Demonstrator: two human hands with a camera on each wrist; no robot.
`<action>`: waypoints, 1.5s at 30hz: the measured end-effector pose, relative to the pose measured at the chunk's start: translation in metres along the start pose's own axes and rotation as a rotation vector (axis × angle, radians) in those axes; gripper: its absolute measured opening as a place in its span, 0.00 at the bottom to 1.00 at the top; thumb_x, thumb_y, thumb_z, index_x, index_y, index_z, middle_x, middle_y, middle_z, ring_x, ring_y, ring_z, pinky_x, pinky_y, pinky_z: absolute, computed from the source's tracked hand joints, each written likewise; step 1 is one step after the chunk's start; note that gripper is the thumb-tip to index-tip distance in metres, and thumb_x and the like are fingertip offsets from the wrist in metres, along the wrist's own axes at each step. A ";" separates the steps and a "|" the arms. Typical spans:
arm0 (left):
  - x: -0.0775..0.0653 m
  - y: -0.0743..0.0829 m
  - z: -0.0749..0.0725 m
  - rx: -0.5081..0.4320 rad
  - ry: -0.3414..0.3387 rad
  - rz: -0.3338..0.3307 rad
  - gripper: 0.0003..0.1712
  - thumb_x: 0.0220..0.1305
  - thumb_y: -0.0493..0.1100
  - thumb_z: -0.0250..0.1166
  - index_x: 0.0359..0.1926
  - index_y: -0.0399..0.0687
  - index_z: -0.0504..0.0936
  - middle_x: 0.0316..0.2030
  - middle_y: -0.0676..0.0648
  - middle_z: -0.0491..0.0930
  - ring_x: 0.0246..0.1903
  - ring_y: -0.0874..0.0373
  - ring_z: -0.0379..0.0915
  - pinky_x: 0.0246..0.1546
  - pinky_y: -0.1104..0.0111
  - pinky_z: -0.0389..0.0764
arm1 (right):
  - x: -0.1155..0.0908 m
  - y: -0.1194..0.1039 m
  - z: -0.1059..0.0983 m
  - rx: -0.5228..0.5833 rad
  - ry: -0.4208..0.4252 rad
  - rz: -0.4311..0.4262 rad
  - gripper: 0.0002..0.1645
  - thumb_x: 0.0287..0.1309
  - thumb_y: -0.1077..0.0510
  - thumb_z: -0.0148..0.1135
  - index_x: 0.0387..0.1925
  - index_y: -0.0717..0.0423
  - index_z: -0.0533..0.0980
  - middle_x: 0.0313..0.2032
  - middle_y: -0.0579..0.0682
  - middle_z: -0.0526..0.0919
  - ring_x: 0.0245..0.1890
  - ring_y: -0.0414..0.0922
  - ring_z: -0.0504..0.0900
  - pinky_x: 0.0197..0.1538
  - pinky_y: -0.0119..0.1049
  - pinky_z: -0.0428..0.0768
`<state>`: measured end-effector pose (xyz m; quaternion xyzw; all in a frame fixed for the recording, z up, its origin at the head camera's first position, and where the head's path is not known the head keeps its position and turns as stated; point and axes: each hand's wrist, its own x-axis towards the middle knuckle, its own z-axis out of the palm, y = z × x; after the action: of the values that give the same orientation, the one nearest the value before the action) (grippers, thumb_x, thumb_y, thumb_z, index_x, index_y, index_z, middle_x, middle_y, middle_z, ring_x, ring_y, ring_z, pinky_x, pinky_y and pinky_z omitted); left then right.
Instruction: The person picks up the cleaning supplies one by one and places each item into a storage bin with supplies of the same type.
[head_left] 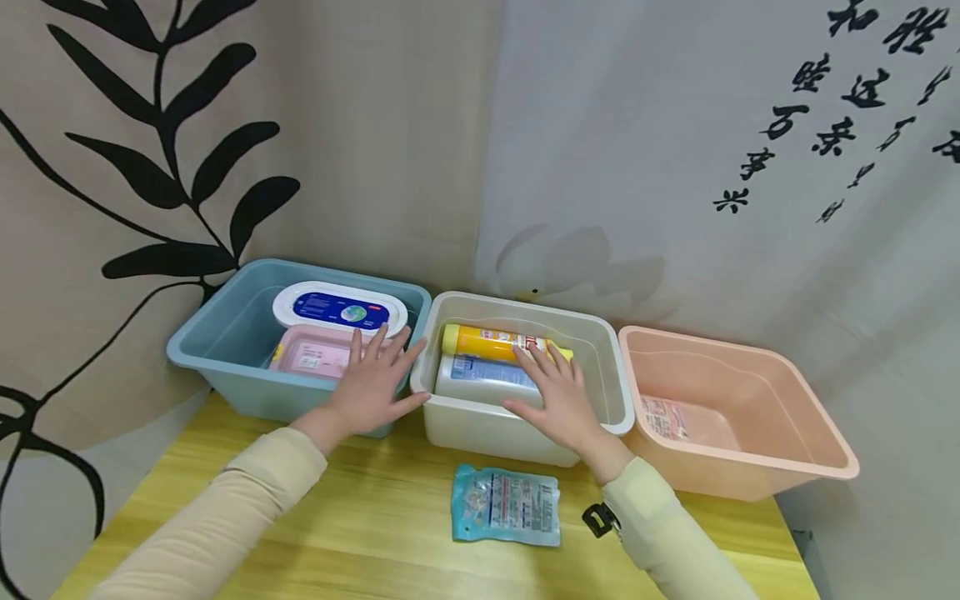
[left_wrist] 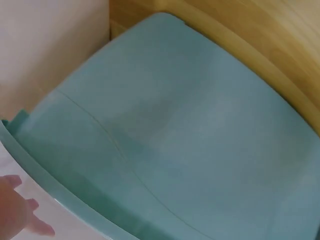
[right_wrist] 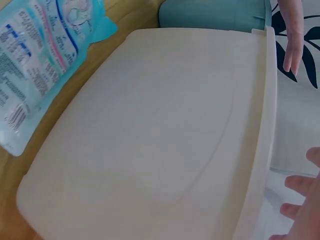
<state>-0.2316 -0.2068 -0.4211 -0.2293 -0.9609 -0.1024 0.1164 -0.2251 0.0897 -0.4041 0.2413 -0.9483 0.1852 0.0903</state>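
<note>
My left hand [head_left: 366, 393], fingers spread, hovers over the near right corner of the blue bin [head_left: 262, 393]. Inside that bin lie a white oval pack with a dark blue label [head_left: 341, 307] and a pink pack [head_left: 311, 353]. Over the white bin [head_left: 495, 429] is my right hand [head_left: 564, 400], also with spread fingers. A yellow tube-shaped container [head_left: 483, 342] and a white container with a blue label [head_left: 468, 379] lie in it; the right fingers partly cover both, and contact cannot be told. Neither hand grips anything.
A peach bin [head_left: 742, 408] stands at the right with a pink-and-white printed packet [head_left: 664, 417] inside. On the wooden table [head_left: 360, 508], in front of the white bin, lies a light blue pouch [head_left: 506, 505]. A printed curtain [head_left: 390, 142] hangs behind the bins.
</note>
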 end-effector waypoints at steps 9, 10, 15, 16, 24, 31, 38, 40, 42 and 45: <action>-0.004 0.008 0.010 0.077 -0.006 0.026 0.47 0.57 0.67 0.57 0.70 0.49 0.57 0.69 0.36 0.56 0.69 0.34 0.45 0.66 0.35 0.37 | -0.018 0.005 -0.003 -0.026 0.029 -0.066 0.60 0.48 0.15 0.26 0.69 0.49 0.58 0.68 0.59 0.61 0.68 0.65 0.54 0.65 0.67 0.48; -0.005 0.008 0.011 0.088 -0.008 0.025 0.47 0.57 0.68 0.57 0.71 0.49 0.57 0.69 0.36 0.56 0.69 0.34 0.45 0.66 0.36 0.36 | -0.020 0.006 -0.004 -0.034 0.030 -0.072 0.60 0.47 0.15 0.25 0.70 0.49 0.58 0.68 0.59 0.61 0.68 0.65 0.55 0.65 0.67 0.48; -0.008 0.008 0.014 0.122 -0.017 0.031 0.49 0.57 0.69 0.56 0.71 0.48 0.55 0.69 0.35 0.57 0.69 0.34 0.46 0.67 0.37 0.36 | -0.033 0.009 -0.004 -0.029 0.038 -0.096 0.55 0.51 0.18 0.35 0.70 0.50 0.58 0.69 0.58 0.61 0.68 0.64 0.54 0.66 0.67 0.46; -0.009 0.008 0.015 0.130 -0.022 0.032 0.49 0.57 0.69 0.55 0.71 0.48 0.55 0.69 0.35 0.57 0.69 0.34 0.46 0.67 0.37 0.36 | -0.035 0.009 -0.004 -0.026 0.039 -0.100 0.55 0.52 0.19 0.36 0.70 0.50 0.58 0.69 0.58 0.60 0.68 0.64 0.53 0.66 0.67 0.46; -0.012 0.008 0.019 0.162 -0.058 0.039 0.49 0.58 0.72 0.51 0.71 0.47 0.57 0.69 0.35 0.55 0.70 0.35 0.46 0.67 0.38 0.32 | -0.055 0.015 -0.002 -0.097 0.059 -0.162 0.59 0.49 0.16 0.25 0.68 0.52 0.61 0.68 0.59 0.62 0.67 0.65 0.56 0.64 0.68 0.49; -0.012 0.011 0.022 0.165 -0.067 0.039 0.49 0.57 0.72 0.52 0.70 0.48 0.58 0.70 0.35 0.53 0.70 0.35 0.46 0.67 0.38 0.31 | -0.077 0.015 0.008 -0.148 0.064 -0.230 0.58 0.50 0.16 0.26 0.68 0.50 0.60 0.67 0.59 0.63 0.66 0.64 0.58 0.62 0.69 0.52; -0.012 0.014 0.025 0.189 -0.061 0.046 0.50 0.57 0.73 0.51 0.71 0.49 0.56 0.70 0.35 0.54 0.70 0.36 0.46 0.67 0.38 0.31 | -0.096 0.016 0.025 -0.209 0.086 -0.372 0.54 0.49 0.17 0.37 0.67 0.47 0.62 0.67 0.57 0.62 0.65 0.61 0.59 0.60 0.66 0.54; -0.012 0.015 0.025 0.194 -0.065 0.047 0.50 0.57 0.74 0.50 0.71 0.49 0.55 0.70 0.35 0.53 0.70 0.36 0.45 0.67 0.38 0.31 | -0.099 0.016 0.029 -0.220 0.094 -0.415 0.54 0.48 0.18 0.42 0.67 0.46 0.62 0.67 0.57 0.61 0.65 0.60 0.58 0.61 0.66 0.53; -0.012 0.016 0.025 0.194 -0.067 0.050 0.50 0.57 0.74 0.50 0.71 0.49 0.55 0.70 0.35 0.53 0.70 0.36 0.45 0.67 0.38 0.31 | -0.102 0.016 0.033 -0.229 0.113 -0.458 0.53 0.47 0.18 0.44 0.66 0.47 0.63 0.67 0.57 0.61 0.65 0.60 0.57 0.61 0.65 0.51; -0.012 0.018 0.026 0.191 -0.069 0.053 0.50 0.57 0.74 0.49 0.72 0.49 0.54 0.70 0.35 0.53 0.70 0.36 0.45 0.67 0.39 0.30 | -0.106 0.015 0.039 -0.259 0.137 -0.505 0.52 0.51 0.17 0.34 0.66 0.46 0.64 0.67 0.57 0.61 0.65 0.60 0.58 0.61 0.64 0.51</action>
<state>-0.2175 -0.1897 -0.4463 -0.2460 -0.9633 0.0006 0.1073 -0.1436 0.1319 -0.4721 0.4431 -0.8657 0.0501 0.2275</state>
